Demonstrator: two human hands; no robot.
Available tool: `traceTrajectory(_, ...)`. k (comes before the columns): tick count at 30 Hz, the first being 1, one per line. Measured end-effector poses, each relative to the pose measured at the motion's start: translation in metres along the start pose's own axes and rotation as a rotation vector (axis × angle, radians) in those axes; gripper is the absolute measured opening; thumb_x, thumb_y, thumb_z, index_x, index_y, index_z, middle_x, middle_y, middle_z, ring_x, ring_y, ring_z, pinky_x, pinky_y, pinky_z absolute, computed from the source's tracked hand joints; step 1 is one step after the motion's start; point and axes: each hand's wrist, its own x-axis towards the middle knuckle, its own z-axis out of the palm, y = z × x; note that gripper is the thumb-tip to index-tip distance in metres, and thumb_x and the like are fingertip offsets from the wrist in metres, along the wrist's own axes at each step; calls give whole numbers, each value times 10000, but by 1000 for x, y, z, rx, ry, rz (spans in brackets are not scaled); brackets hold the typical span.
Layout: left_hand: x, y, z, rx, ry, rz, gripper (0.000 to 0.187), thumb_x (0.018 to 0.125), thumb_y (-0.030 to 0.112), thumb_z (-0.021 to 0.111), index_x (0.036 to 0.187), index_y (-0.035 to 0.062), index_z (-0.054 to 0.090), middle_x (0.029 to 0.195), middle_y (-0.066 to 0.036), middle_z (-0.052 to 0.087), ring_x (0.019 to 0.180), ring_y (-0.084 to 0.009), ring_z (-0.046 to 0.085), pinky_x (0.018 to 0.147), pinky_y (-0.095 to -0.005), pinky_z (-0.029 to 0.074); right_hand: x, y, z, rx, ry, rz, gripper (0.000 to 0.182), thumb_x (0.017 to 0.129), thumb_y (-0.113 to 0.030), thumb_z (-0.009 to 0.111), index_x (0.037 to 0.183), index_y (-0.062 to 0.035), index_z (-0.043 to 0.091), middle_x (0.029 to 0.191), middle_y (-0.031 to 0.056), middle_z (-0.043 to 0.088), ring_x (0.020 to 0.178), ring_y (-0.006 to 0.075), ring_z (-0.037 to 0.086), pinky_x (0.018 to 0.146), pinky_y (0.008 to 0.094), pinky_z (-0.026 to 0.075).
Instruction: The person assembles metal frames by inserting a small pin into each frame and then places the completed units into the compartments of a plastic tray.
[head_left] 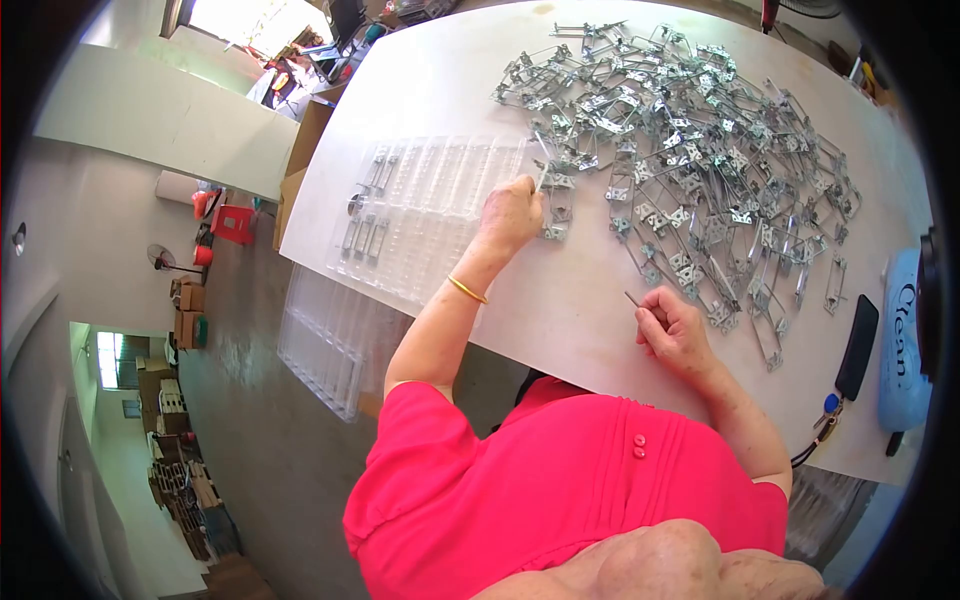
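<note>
My left hand is closed at the right edge of a clear plastic tray, with a slim, bright strip at its fingertips. Right beside those fingers lie a few metal brackets, apart from the main heap. My right hand, near the table's front edge, pinches a thin metal rod whose tip sticks out to the left. Several wire-and-plate metal brackets stand in the tray's left slots. A large tangled heap of the same brackets spreads beyond my right hand.
On the right of the white table are a dark phone-like object, a strap with keys and a blue "Clean" package. More clear trays sit below the left edge. Cardboard boxes and a fan stand farther off.
</note>
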Motion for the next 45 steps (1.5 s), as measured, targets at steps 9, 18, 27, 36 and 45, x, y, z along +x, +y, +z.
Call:
traceTrajectory(9,-25,50,-8,-390,63,177,165,937,101,593,816,-3,553,804,-205,624,781,-420,638,686,-483,509,1,1,-1,-14,-6,-6,96,998,-90,600,977,-7,558,679,30,634,544,58,560,483,229,441)
traceTrajectory(18,-13,56,-1,-530,-55,-1,148,975,146,662,947,1,654,714,-48,645,590,-85,616,517,-266,507,-2,-2,1,26,22,-35,92,993,-86,603,973,-4,565,707,35,642,567,53,570,496,230,451)
traceTrajectory(27,-79,38,-5,-831,-157,-267,179,1004,166,632,1017,-12,625,906,-76,643,749,-165,712,615,-283,621,0,10,-2,-21,-9,-138,63,989,-84,603,988,-24,584,800,30,685,590,52,577,528,227,444)
traceTrajectory(36,-85,29,21,-1360,-171,-410,134,1008,166,628,1030,37,600,1000,-72,644,959,-243,721,777,-363,638,0,9,0,-23,-28,-124,65,985,-81,610,1008,-23,594,856,30,691,639,56,596,571,232,503)
traceTrajectory(45,-96,24,-4,-1442,-252,-378,138,1036,160,574,1048,24,586,1027,-142,682,781,-265,740,637,-338,633,3,11,-6,92,40,-101,67,1010,-95,597,1036,-36,578,839,19,666,607,63,588,534,228,485)
